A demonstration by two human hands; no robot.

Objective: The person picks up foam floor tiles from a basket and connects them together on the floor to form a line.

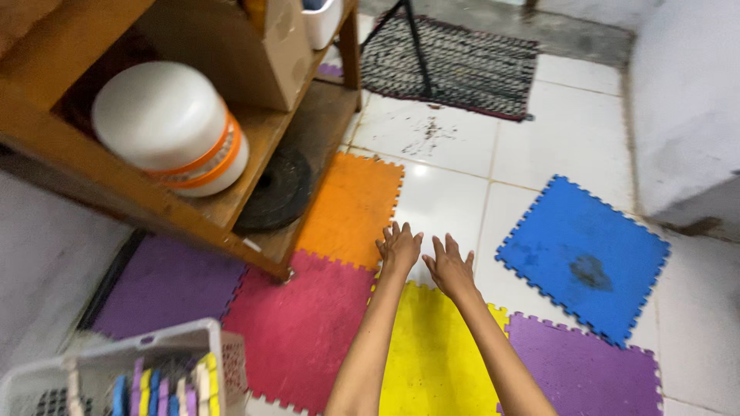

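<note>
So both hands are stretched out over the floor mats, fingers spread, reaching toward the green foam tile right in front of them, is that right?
Not quite: the tile is yellow, not green. The head view shows the left hand and right hand stretched out, fingers spread, at the far edge of the yellow foam tile.

A white tub on a wooden shelf, a blue mat apart

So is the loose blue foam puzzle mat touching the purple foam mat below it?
Touching, as far as the head view shows: the blue foam puzzle mat lies askew on the white floor tiles, and its lower corner overlaps the purple foam mat's top edge.
</note>
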